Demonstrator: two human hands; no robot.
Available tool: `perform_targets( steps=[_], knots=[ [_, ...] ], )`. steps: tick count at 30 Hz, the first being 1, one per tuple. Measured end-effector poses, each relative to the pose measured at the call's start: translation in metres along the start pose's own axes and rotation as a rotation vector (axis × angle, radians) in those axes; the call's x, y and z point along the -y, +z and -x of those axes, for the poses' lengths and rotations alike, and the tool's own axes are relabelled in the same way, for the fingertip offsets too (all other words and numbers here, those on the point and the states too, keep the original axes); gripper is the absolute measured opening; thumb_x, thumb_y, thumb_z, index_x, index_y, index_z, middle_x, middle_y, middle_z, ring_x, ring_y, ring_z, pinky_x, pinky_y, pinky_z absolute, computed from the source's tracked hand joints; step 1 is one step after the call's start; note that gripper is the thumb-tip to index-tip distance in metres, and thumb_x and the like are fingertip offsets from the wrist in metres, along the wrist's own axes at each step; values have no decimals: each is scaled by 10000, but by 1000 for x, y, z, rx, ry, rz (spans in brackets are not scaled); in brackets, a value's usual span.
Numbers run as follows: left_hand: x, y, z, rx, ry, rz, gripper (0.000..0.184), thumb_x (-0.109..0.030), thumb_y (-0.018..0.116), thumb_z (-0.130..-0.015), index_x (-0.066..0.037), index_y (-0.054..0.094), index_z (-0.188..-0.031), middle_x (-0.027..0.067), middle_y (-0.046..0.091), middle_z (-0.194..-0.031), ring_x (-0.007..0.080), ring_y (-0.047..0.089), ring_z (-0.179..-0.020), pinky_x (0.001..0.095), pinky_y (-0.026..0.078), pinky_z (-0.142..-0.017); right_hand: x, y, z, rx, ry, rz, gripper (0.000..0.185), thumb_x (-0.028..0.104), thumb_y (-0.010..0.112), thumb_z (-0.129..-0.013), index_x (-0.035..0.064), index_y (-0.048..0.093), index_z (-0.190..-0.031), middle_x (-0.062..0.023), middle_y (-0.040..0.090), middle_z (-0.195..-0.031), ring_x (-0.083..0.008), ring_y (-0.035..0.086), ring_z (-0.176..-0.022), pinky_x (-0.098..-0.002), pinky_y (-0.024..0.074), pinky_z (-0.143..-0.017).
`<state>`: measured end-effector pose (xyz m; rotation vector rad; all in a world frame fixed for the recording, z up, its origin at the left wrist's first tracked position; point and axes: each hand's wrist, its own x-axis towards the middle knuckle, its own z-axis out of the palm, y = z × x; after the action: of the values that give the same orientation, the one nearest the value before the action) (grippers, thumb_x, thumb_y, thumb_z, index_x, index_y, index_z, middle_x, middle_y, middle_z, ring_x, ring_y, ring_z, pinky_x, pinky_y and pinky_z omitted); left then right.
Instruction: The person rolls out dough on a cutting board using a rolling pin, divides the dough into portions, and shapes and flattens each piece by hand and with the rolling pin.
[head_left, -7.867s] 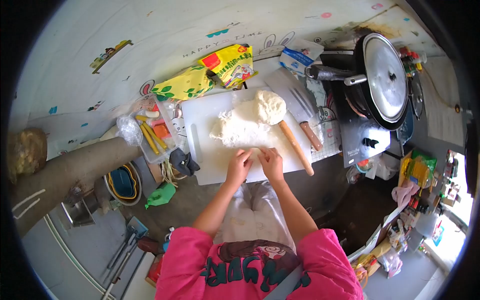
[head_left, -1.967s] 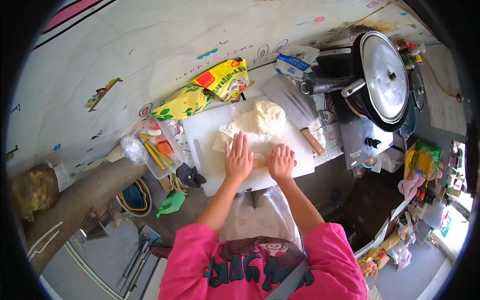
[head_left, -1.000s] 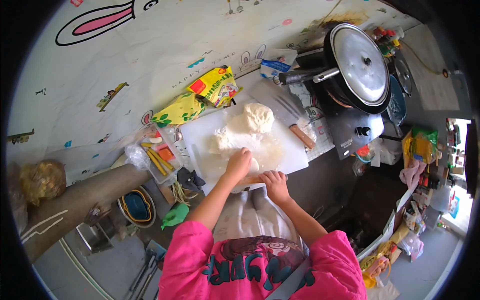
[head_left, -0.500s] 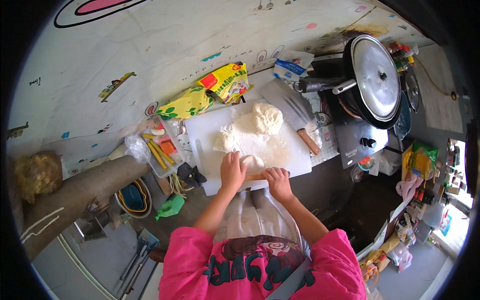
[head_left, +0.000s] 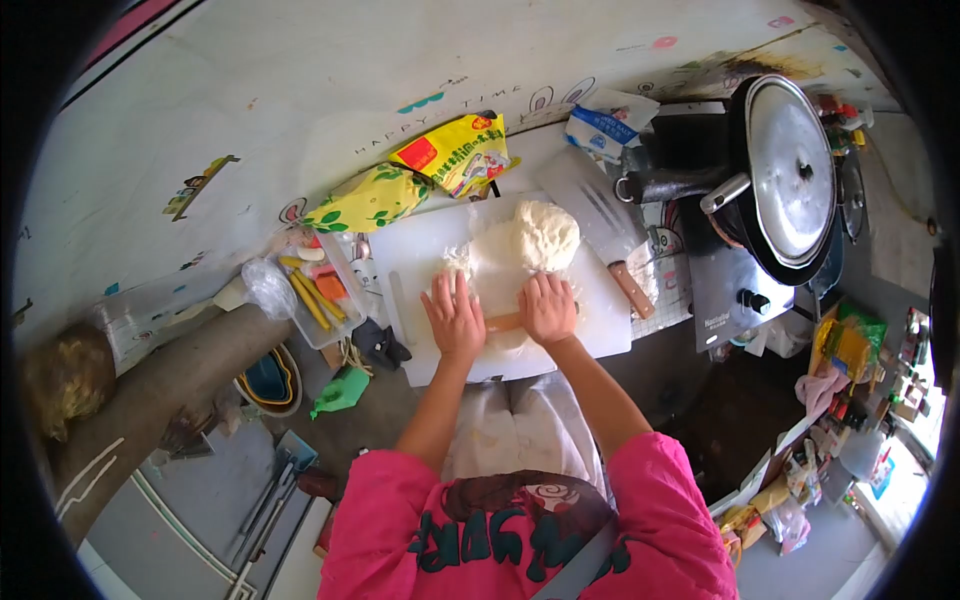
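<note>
A wooden rolling pin (head_left: 505, 322) lies across a piece of dough (head_left: 508, 342) near the front of the white cutting board (head_left: 400, 345). My left hand (head_left: 455, 315) rests flat on the pin's left end, fingers spread. On its right end lies my right hand (head_left: 548, 308), palm down with fingers stretched forward. Both hands hide the pin's ends. Beyond them is a large lump of dough (head_left: 547, 237) at the back right of the board, and a smaller, rough piece of dough (head_left: 456, 261) sits by my left fingertips. Flour dusts the board.
A cleaver (head_left: 600, 215) with a wooden handle lies along the board's right side. Farther right, a lidded pan (head_left: 790, 175) stands on the stove (head_left: 725, 290). Yellow bags (head_left: 455, 155) lean behind the board. A plastic box (head_left: 335, 320) of vegetables is at its left.
My left hand has moved from the small dough piece onto the rolling pin. Both hands and the pin have moved forward, now over that dough, and my right hand's fingers have straightened.
</note>
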<state>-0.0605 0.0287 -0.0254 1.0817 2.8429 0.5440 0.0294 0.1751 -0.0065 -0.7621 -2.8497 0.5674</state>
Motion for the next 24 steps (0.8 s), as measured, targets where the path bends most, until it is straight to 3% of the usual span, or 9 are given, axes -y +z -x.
perform_targets(
  steps=[5, 8, 11, 12, 14, 17, 19, 23, 24],
  knots=[
    [4, 6, -19, -61, -64, 17, 640, -256, 605, -857, -59, 346, -1409, 192, 307, -1435, 372, 309, -1330, 600, 183, -1092, -5, 3, -8, -9, -40, -5, 122, 213, 604, -795, 107, 548, -774, -45, 580, -822, -231, 553, -818, -377, 426, -732],
    [5, 5, -13, -36, -72, 12, 652, -273, 619, -846, -58, 355, -1402, 188, 324, -1425, 359, 313, -1329, 592, 190, -1095, 1, -5, -4, 20, 1, -77, 228, 246, 620, -795, 94, 582, -960, -62, 602, -990, -241, 563, -943, -386, 419, -823],
    [1, 0, 13, 24, -30, -9, 678, -304, 645, -825, -59, 367, -1393, 171, 352, -1410, 337, 328, -1323, 563, 224, -1097, 6, -7, 21, -39, 36, 3, 470, 295, 639, -787, 80, 528, -1190, -83, 553, -1206, -258, 518, -1116, -404, 377, -938],
    [1, 1, 23, 26, 3, 7, 691, -314, 656, -816, -58, 370, -1390, 164, 362, -1404, 330, 336, -1318, 550, 238, -1096, 5, -4, 34, 42, 56, -8, 628, 338, 645, -784, 67, 450, -1316, -103, 464, -1354, -266, 432, -1242, -432, 317, -1013],
    [3, 0, 41, 12, 86, -3, 713, -321, 692, -782, -54, 394, -1372, 136, 389, -1389, 301, 373, -1290, 498, 289, -1089, 12, -6, 53, 57, 86, 21, 632, 341, 637, -788, 62, 447, -1322, -108, 449, -1367, -258, 417, -1255, -439, 312, -1015],
    [1, -6, 52, 47, 123, 78, 738, -214, 724, -751, -26, 377, -1374, 157, 413, -1365, 313, 376, -1283, 468, 297, -1084, 18, -11, 75, 86, 122, 8, 648, 351, 633, -790, 53, 438, -1331, -112, 426, -1391, -260, 391, -1276, -450, 300, -1019],
    [-8, -20, 38, 150, 169, 179, 661, -160, 695, -764, -23, 414, -1347, 159, 475, -1298, 305, 444, -1220, 443, 348, -1036, 14, -12, 88, 108, 112, 5, 657, 358, 642, -779, 54, 442, -1326, -106, 430, -1388, -266, 387, -1278, -448, 302, -1017],
    [-23, -22, 3, 325, 387, 210, 498, -107, 667, -760, -36, 521, -1231, 141, 557, -1114, 296, 537, -1043, 428, 416, -921, 3, -1, 120, 19, 121, -43, 447, 208, 619, -803, 88, 547, -1228, -92, 486, -1281, -275, 484, -1154, -425, 358, -959],
    [-30, -21, -5, 390, 398, 154, 455, -100, 668, -753, -38, 545, -1187, 129, 565, -1072, 289, 544, -1013, 424, 423, -903, 6, -5, 119, -25, 138, -32, 334, 150, 594, -820, 100, 594, -1150, -69, 538, -1166, -252, 528, -1065, -408, 380, -913]
  ],
)
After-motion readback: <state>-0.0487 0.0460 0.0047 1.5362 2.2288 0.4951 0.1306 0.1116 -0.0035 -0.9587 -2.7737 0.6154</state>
